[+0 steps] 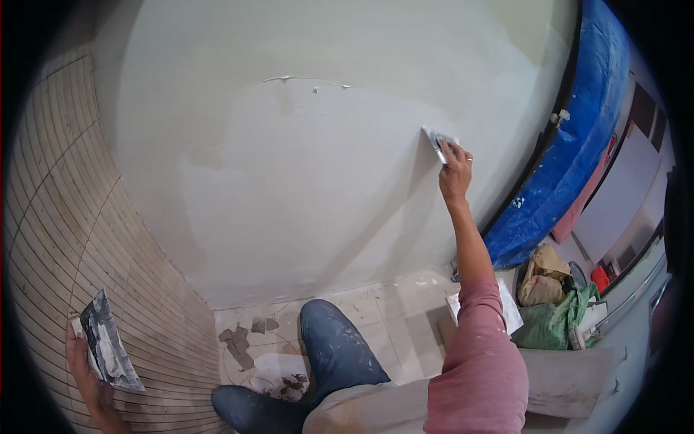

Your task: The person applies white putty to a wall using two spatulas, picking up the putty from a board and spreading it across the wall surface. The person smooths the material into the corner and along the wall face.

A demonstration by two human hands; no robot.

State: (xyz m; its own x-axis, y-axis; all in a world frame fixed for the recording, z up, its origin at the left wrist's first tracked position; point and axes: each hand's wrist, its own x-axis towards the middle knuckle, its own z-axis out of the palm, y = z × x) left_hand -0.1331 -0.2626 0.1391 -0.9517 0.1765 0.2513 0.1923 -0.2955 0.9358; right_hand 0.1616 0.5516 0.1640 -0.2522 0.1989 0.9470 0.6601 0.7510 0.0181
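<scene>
The right hand (pixel 455 170) grips a putty knife (pixel 436 139) pressed against the pale plastered wall (pixel 303 159). The left hand (pixel 85 362) holds a plaster-smeared board (pixel 108 346) beside the tiled wall (pixel 79 239).

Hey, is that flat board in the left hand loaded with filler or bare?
Loaded: the board in the left hand carries white smears and lumps of filler across its dark face.

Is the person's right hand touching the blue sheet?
No, the right hand presses a small scraper against the pale wall, well apart from the blue sheet.
</scene>
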